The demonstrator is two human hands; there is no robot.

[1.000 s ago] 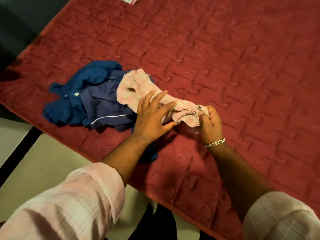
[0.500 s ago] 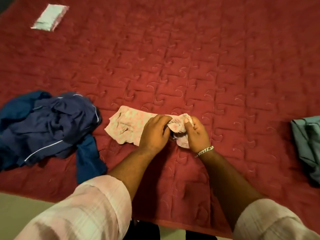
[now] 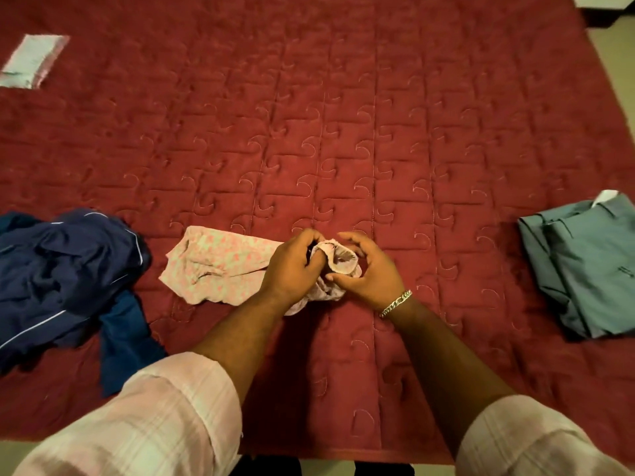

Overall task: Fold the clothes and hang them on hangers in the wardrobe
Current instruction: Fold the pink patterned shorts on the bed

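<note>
Pink floral garment (image 3: 220,266) crumpled, one end bunched between both hands.

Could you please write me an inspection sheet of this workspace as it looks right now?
Surface: red quilted bedspread.
Job's things: pink floral garment lying partly spread; blue clothes pile crumpled at left; grey-green folded garment at right.
Clutter: small white packet far left.
Grippers: left hand and right hand both grip the pink garment's bunched end.
Cables: nothing seen.
Surroundings: pale floor beside the bed; no hangers or wardrobe in view.
</note>
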